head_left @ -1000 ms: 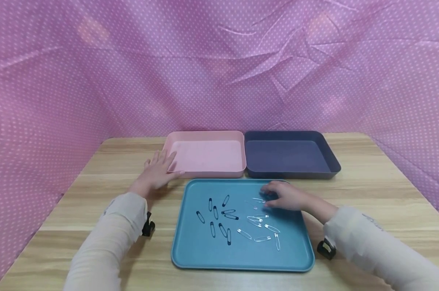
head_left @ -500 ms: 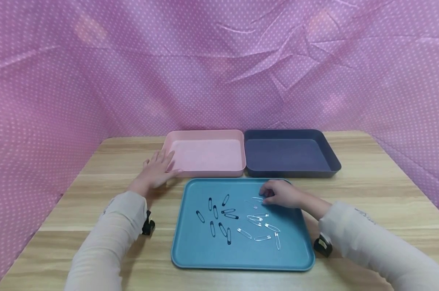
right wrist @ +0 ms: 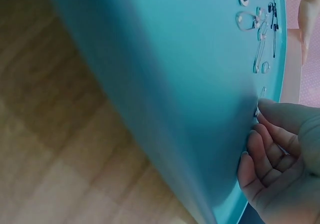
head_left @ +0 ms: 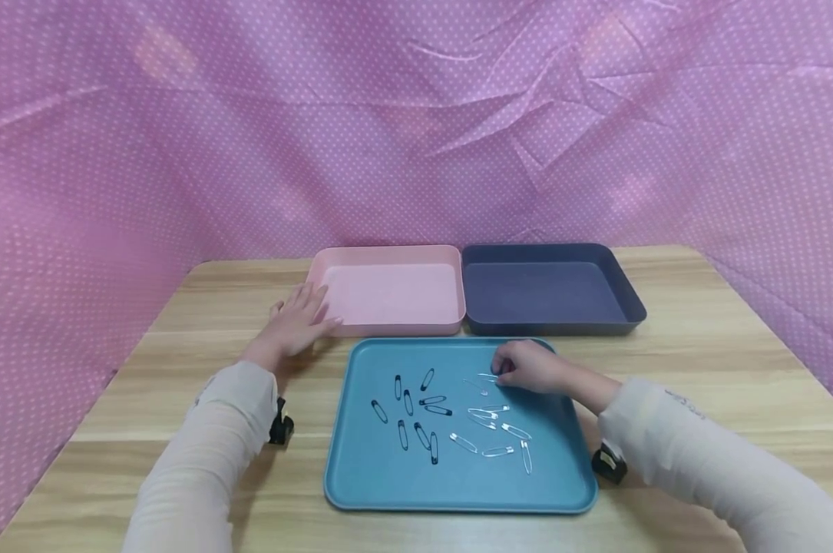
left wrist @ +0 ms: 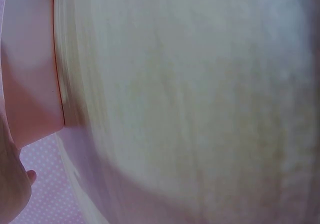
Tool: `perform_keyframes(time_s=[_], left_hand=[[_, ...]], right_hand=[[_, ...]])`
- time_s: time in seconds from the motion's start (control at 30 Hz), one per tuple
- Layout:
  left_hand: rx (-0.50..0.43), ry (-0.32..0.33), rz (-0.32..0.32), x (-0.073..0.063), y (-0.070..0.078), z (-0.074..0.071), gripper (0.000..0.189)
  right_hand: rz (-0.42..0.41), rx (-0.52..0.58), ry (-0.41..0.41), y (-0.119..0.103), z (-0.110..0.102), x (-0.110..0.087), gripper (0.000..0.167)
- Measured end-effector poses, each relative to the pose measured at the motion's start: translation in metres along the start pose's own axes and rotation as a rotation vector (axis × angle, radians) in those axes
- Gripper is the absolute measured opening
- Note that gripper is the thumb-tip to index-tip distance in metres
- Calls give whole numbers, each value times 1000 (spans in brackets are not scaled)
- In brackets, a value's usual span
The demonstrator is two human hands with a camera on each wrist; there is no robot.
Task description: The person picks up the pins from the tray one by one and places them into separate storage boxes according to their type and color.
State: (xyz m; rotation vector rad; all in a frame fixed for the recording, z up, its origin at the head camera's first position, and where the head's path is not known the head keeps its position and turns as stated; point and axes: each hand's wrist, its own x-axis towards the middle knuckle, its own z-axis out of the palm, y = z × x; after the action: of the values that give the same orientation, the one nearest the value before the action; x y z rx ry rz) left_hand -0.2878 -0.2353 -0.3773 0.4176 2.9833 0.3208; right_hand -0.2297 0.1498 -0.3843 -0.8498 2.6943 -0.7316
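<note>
Right hand (head_left: 532, 367): I see it low over the far-right part of the blue tray (head_left: 388, 488), forearm coming in from the near right.
Right fingers (right wrist: 287, 116): on my right-wrist feed, thumb and forefinger meet in a pinch while the others curl beside them.
Pinched pin (head_left: 487, 377): a silver safety pin, its right end at those fingertips, the rest pointing left; I cannot tell whether it touches the blue tray.
Neighbouring pin (head_left: 484, 392): also silver, just left of the fingertips.
Other silver pins (head_left: 497, 452): scattered on the near side of the right hand.
Black pins (head_left: 434, 449): spread over the left half, well apart from the right fingers.
Left hand (head_left: 290, 326): I see its fingers spread at the near-left corner of the pink tray (head_left: 395, 296); I cannot tell how firmly they touch.
Navy tray (head_left: 547, 296): right of the pink tray, on the wooden surface (head_left: 147, 384).
</note>
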Motion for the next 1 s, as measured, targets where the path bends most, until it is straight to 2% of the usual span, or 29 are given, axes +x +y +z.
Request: perform_keyframes(time_s=[0.47, 0.63, 1.0], left_hand=[[-23, -4, 2, 2, 2, 1, 76], [-8, 15, 19, 0, 2, 3, 76], [25, 26, 22, 2, 1, 6, 79]], right_hand=[[34, 14, -13, 2, 2, 0, 10], [34, 14, -29, 1, 2, -1, 13], [-26, 35, -25, 7, -4, -8, 14]])
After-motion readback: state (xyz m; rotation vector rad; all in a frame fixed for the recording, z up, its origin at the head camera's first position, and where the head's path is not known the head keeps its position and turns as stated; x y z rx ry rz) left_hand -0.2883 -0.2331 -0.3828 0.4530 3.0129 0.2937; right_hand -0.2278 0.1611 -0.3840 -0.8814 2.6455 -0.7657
